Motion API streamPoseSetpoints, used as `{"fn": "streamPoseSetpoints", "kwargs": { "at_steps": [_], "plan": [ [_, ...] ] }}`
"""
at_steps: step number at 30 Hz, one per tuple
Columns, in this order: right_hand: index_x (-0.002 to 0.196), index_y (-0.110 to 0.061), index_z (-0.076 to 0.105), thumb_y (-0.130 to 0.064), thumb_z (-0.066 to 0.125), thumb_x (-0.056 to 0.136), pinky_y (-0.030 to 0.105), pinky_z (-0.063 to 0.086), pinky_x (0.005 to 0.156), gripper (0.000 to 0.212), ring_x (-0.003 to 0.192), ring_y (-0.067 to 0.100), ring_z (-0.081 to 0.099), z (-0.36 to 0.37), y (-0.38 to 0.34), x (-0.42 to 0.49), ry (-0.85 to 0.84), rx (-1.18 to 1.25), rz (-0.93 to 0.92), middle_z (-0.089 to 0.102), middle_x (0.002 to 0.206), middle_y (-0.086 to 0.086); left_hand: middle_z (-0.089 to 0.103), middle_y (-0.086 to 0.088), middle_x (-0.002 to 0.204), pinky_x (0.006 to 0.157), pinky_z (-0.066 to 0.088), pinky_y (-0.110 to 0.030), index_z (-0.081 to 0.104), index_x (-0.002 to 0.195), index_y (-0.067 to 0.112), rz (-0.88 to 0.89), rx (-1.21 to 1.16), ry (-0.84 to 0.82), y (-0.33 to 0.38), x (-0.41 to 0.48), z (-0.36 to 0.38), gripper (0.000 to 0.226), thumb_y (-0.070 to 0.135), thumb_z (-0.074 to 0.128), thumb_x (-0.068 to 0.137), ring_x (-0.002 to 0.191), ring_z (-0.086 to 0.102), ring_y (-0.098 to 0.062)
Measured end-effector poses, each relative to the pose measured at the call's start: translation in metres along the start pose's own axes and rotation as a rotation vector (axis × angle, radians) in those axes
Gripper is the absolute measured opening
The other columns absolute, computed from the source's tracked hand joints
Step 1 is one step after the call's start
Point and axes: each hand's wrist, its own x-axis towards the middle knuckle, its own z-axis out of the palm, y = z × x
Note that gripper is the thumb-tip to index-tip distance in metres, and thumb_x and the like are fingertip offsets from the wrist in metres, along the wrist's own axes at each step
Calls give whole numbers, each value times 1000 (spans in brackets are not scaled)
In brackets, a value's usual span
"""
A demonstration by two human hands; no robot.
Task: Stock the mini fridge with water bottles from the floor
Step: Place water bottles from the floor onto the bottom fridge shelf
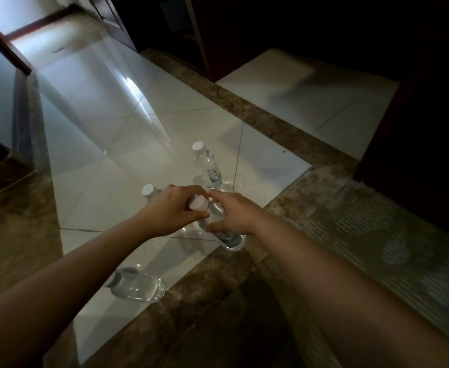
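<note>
Nearest the camera, low and left of centre in the frame, a clear water bottle [135,285] lies on its side on the glossy white floor tiles [127,166], right at the edge where the white meets a brown speckled stone border [212,301]. Two bare forearms reach in from the bottom corners and meet at the middle of the frame.

There, both hands close on one bottle [218,224] — it stands tilted on the tile, its base toward lower right and its white cap [199,202] toward upper left. The left hand [170,211] is curled around the neck, fingers wrapped just under the cap. The right hand [234,213] grips the body of that bottle from the right, thumb and fingers pressed against the clear plastic above the label.

Just behind the left hand, a second white cap [148,189] shows — the rest of that bottle is hidden by the hand. Farther up, near the centre, another bottle [208,166] stands upright and apart from the hands, with a white cap and a pale label.

Beyond, the upper right of the frame is dark wooden furniture [324,27]; no detail can be made out in it.
</note>
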Motion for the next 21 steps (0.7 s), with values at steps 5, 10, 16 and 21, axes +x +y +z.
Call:
{"fn": "streamPoseSetpoints", "kwargs": {
  "at_steps": [5, 10, 16, 21],
  "plan": [
    [134, -27, 41, -35, 76, 74, 38, 47, 94, 71, 117, 24, 54, -45, 27, -34, 36, -11, 69, 54, 133, 3, 59, 15, 70, 63, 42, -12, 61, 97, 26, 30, -67, 56, 46, 23, -14, 18, 26, 69, 81, 67, 59, 2],
    [125, -24, 46, -43, 73, 74, 39, 50, 90, 61, 110, 21, 57, -85, 57, -77, 214, 9, 113, 59, 124, 2, 64, 10, 80, 62, 45, -10, 63, 98, 23, 197, -46, 43, 110, 63, -23, 19, 26, 69, 81, 73, 61, 0],
    [128, -22, 49, -35, 78, 71, 34, 49, 92, 66, 108, 17, 60, -138, 98, -148, 441, 45, 235, 62, 120, -1, 69, 5, 89, 77, 54, -35, 65, 94, 19, 385, -154, 111, 197, 111, -10, 20, 24, 74, 77, 83, 65, -10],
    [117, -29, 52, -52, 72, 65, 43, 53, 88, 60, 103, 17, 64, -167, 135, -213, 641, 66, 362, 67, 111, -3, 72, 0, 83, 79, 54, -45, 60, 95, 20, 499, -353, 29, 273, 145, 14, 24, 22, 75, 76, 80, 69, -15]
  ]
}}
